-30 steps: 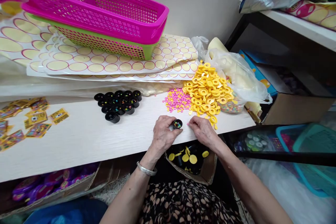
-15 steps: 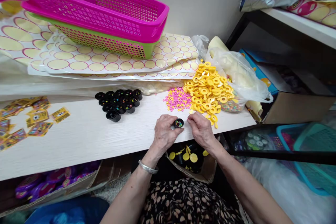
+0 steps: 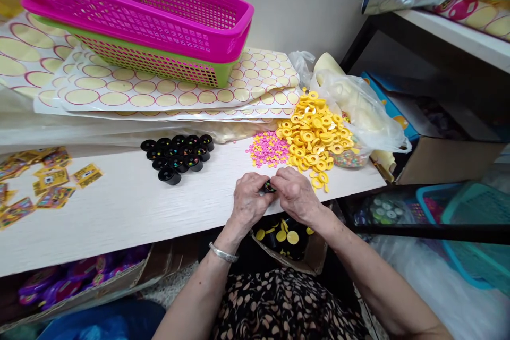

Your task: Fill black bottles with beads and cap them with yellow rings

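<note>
My left hand (image 3: 247, 203) grips a small black cup (image 3: 268, 187) with coloured beads inside, at the front edge of the white table (image 3: 127, 207). My right hand (image 3: 297, 195) is closed over the cup's top, fingers pinched against it; what those fingers hold is hidden. A heap of pink beads (image 3: 268, 149) and a pile of yellow rings (image 3: 314, 135) lie just beyond my hands. A cluster of black cups (image 3: 177, 155) stands to the left.
Stacked pink and green baskets (image 3: 159, 26) rest on sheets of round stickers (image 3: 179, 93) at the back. Small printed cards (image 3: 43, 178) lie at far left. A plastic bag (image 3: 358, 111) sits right of the rings. A box of black and yellow parts (image 3: 285, 236) is below the table edge.
My right hand has moved left from beside the cup onto its top, hiding most of it. The left hand has kept hold of the cup.
</note>
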A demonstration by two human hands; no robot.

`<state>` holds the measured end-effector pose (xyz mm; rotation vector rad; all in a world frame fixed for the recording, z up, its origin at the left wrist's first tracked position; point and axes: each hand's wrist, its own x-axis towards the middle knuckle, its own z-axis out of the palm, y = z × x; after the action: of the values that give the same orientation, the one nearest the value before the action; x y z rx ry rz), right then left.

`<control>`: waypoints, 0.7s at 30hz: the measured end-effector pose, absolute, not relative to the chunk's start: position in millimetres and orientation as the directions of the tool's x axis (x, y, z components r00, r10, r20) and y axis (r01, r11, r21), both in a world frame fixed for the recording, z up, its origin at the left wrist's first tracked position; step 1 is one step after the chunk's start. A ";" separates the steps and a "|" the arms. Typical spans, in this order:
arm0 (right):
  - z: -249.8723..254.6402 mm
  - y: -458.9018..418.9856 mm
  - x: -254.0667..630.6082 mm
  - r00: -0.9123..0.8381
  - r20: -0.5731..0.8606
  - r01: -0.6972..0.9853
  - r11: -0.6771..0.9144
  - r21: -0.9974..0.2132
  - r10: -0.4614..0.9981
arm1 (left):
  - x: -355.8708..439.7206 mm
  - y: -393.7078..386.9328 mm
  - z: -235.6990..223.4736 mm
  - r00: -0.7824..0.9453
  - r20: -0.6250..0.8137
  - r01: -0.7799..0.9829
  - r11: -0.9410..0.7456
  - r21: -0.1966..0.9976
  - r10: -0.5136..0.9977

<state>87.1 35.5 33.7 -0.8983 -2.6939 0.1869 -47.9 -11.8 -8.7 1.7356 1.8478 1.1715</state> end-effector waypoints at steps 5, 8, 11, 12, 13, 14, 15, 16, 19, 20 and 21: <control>40.1 33.2 80.8 -0.812 0.215 0.537 0.839 -0.091 0.543 | -48.8 -10.6 -11.2 -0.192 0.279 0.652 -0.090 0.753 0.941; 40.7 35.8 81.5 -0.819 0.220 0.513 0.848 -0.133 0.530 | -49.2 -9.4 -12.3 -0.188 0.285 0.646 -0.100 0.756 0.940; 35.1 38.8 93.0 -0.757 0.293 0.492 0.804 -0.334 0.585 | -49.3 -8.4 -12.9 -0.179 0.273 0.654 -0.093 0.751 0.945; 31.6 39.0 100.0 -0.704 0.332 0.493 0.769 -0.406 0.627 | -49.3 -8.3 -12.9 -0.180 0.269 0.658 -0.087 0.748 0.946; 27.5 38.5 108.5 -0.640 0.369 0.503 0.731 -0.461 0.674 | -49.2 -8.2 -12.7 -0.180 0.265 0.663 -0.082 0.744 0.947; 23.0 37.5 118.3 -0.571 0.400 0.526 0.694 -0.492 0.717 | -49.1 -8.1 -12.5 -0.181 0.262 0.665 -0.078 0.743 0.948; 18.6 36.2 129.1 -0.512 0.419 0.564 0.661 -0.495 0.750 | -49.0 -8.1 -12.1 -0.182 0.259 0.667 -0.074 0.742 0.949; 14.5 34.6 140.2 -0.477 0.422 0.613 0.636 -0.469 0.771 | -49.0 -8.1 -11.8 -0.184 0.256 0.668 -0.071 0.741 0.949; 7.0 31.5 169.6 -0.520 0.336 0.751 0.608 -0.258 0.785 | -49.0 -8.1 -11.7 -0.189 0.258 0.664 -0.070 0.744 0.948; 6.6 31.3 176.3 -0.556 0.293 0.770 0.615 -0.172 0.778 | -49.1 -8.1 -12.1 -0.190 0.258 0.661 -0.071 0.747 0.947; 7.2 31.6 180.9 -0.592 0.251 0.772 0.628 -0.094 0.766 | -49.2 -8.1 -12.6 -0.192 0.258 0.659 -0.070 0.749 0.947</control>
<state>180.9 31.6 7.2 -1.2489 -2.5855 -0.0363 -49.2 -8.1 -12.6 1.7254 1.8609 1.1417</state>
